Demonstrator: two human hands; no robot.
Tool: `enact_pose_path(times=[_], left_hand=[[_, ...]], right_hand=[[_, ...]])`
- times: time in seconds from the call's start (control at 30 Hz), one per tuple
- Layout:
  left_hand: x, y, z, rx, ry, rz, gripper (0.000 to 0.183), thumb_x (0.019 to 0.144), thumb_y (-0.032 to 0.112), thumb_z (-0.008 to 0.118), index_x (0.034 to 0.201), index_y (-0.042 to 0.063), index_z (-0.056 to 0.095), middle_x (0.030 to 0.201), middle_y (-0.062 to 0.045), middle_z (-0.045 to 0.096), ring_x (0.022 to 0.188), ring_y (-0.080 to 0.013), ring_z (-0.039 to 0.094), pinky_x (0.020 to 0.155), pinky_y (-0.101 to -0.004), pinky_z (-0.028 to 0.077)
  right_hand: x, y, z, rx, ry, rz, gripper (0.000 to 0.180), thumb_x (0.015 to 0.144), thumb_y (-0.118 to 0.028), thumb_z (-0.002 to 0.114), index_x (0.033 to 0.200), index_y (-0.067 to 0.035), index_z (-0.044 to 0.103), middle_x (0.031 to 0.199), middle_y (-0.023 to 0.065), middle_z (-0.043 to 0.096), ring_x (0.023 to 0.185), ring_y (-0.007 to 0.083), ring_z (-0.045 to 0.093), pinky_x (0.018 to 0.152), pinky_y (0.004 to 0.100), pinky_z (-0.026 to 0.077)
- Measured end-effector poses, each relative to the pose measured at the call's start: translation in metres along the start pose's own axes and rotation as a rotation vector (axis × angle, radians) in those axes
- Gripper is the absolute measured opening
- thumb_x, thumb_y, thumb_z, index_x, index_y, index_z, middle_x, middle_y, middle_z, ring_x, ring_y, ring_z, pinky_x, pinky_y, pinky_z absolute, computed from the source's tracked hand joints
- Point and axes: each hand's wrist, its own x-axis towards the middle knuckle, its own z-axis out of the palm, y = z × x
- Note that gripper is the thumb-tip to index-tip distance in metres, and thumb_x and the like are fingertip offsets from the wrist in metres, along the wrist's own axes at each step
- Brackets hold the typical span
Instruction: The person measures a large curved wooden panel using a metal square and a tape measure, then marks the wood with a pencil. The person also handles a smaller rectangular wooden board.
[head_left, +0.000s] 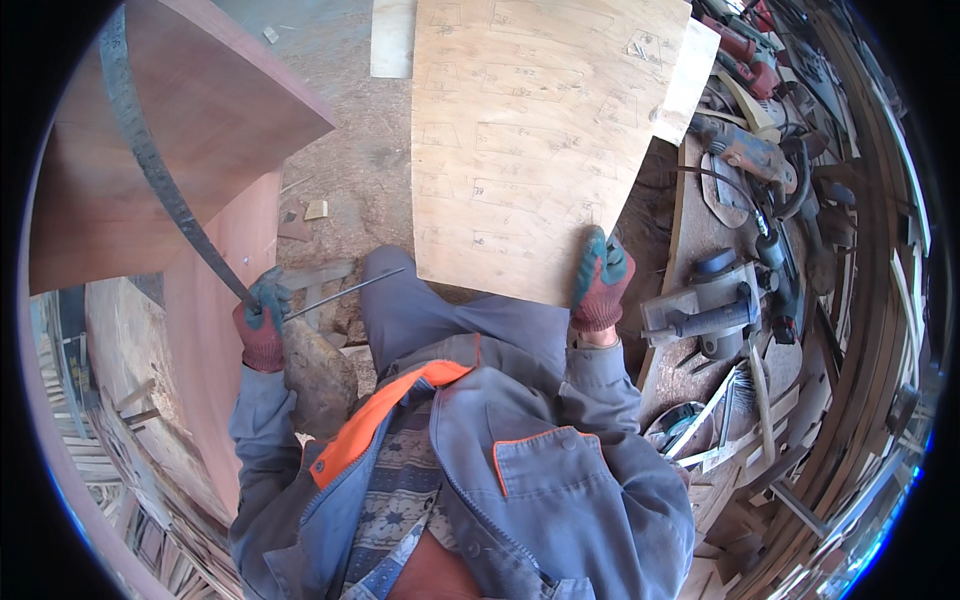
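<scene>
A large plywood sheet (517, 150), marked with pencilled shapes and figures, lies before me, its near edge over my thighs. My right hand (602, 279), in a red and green work glove, grips its near right corner. At the left, my gloved left hand (262, 319) holds the lower end of a long worn metal ruler (161, 176), which reaches up past a reddish wooden panel. A thin dark rod (349, 292) sticks out from the same hand toward my knee. A few small nails or screws (640, 51) lie on the sheet's upper right part.
Reddish panels (225, 97) stand at the left. On the right, a bench (675, 255) bears a router (716, 300), an angle grinder (750, 154), other power tools and cables. Wood strips are stacked beyond it. A stone-like block (319, 375) sits beside my left forearm; offcuts (316, 209) lie on the dusty ground.
</scene>
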Motion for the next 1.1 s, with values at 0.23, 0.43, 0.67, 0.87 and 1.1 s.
enact_pose_path(times=[0.23,0.43,0.67,0.87,1.1], left_hand=[[0.002,-0.01,-0.006,0.02,-0.016,0.038,0.072,0.098,0.054,0.066,0.133,-0.009,0.062,0.09,-0.004,0.068,0.071,-0.0071,0.059,0.062,-0.0224,0.047],[0.001,-0.011,-0.004,-0.032,0.017,-0.028,0.062,0.1,0.046,0.066,0.132,-0.008,0.063,0.087,-0.003,0.068,0.068,-0.0061,0.057,0.059,-0.0217,0.045],[-0.002,0.003,0.006,-0.044,0.001,0.04,0.052,0.104,0.038,0.064,0.132,-0.006,0.063,0.087,-0.002,0.068,0.068,-0.0043,0.057,0.059,-0.0204,0.044],[-0.001,0.006,0.004,0.021,0.012,-0.042,0.037,0.105,0.021,0.059,0.128,-0.007,0.065,0.087,-0.004,0.07,0.073,-0.0076,0.06,0.066,-0.0237,0.048],[0.001,0.003,0.001,0.107,0.004,-0.009,0.032,0.101,0.01,0.056,0.127,-0.005,0.067,0.088,-0.008,0.073,0.079,-0.012,0.066,0.074,-0.0276,0.054]], right_hand=[[0.0,0.001,0.003,-0.022,0.018,0.027,0.035,0.107,-0.028,0.058,0.085,-0.002,0.062,0.075,-0.0098,0.051,0.071,0.003,0.04,0.06,0.0235,0.034],[0.001,-0.005,0.006,-0.027,-0.017,0.021,0.035,0.107,-0.029,0.058,0.084,-0.003,0.061,0.075,-0.0101,0.05,0.071,0.0028,0.039,0.06,0.0236,0.032],[0.002,-0.009,0.009,-0.026,-0.035,0.006,0.034,0.107,-0.029,0.059,0.089,-0.001,0.065,0.078,-0.0099,0.053,0.073,0.0031,0.042,0.061,0.0229,0.035],[-0.001,-0.003,0.011,-0.04,-0.031,-0.005,0.031,0.107,-0.025,0.059,0.092,0.001,0.067,0.079,-0.0094,0.056,0.075,0.0027,0.044,0.063,0.0221,0.037],[-0.009,-0.003,0.002,-0.02,-0.076,0.061,0.031,0.107,-0.024,0.059,0.096,0.003,0.069,0.085,-0.0083,0.06,0.078,0.0029,0.046,0.066,0.0224,0.04]])
